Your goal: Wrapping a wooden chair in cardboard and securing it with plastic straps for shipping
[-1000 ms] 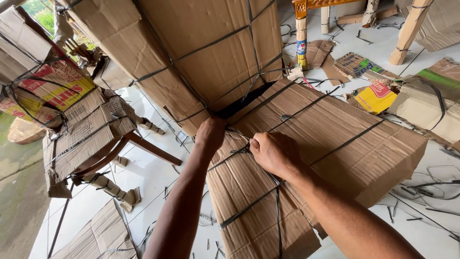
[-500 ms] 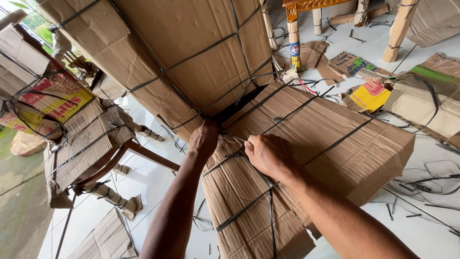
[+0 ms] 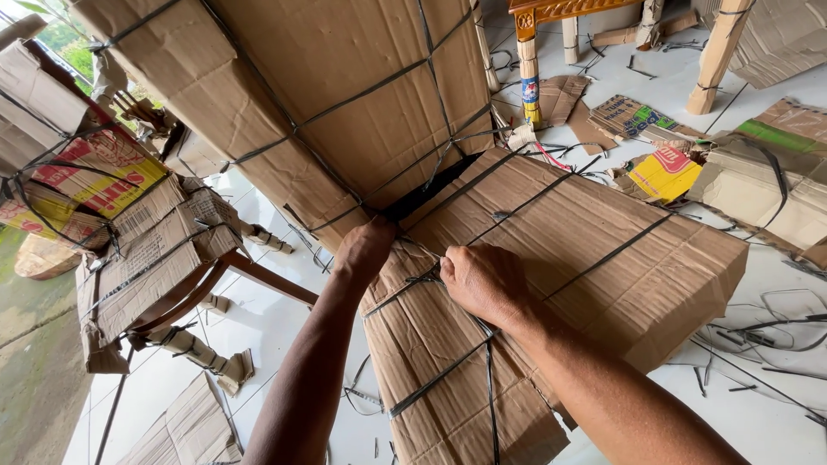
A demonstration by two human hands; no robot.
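Note:
A large piece of furniture wrapped in brown cardboard (image 3: 586, 250) and bound with black plastic straps fills the middle of the view. My left hand (image 3: 363, 250) presses on the cardboard near the dark gap where two wrapped panels meet. Its fingers are curled under, and whether they hold anything is hidden. My right hand (image 3: 482, 280) is closed on a black strap (image 3: 426, 277) that crosses the lower wrapped panel, pinching it at a knot or crossing.
Another cardboard-wrapped chair (image 3: 146, 258) with wooden legs stands at the left. Wooden furniture legs (image 3: 527, 52) rise at the back. Loose cardboard scraps (image 3: 663, 172) and cut strap pieces (image 3: 775, 336) litter the white tiled floor on the right.
My view has shifted slightly closer. Both hands stay at the same spot on the wrapped panel, the right hand still working the strap.

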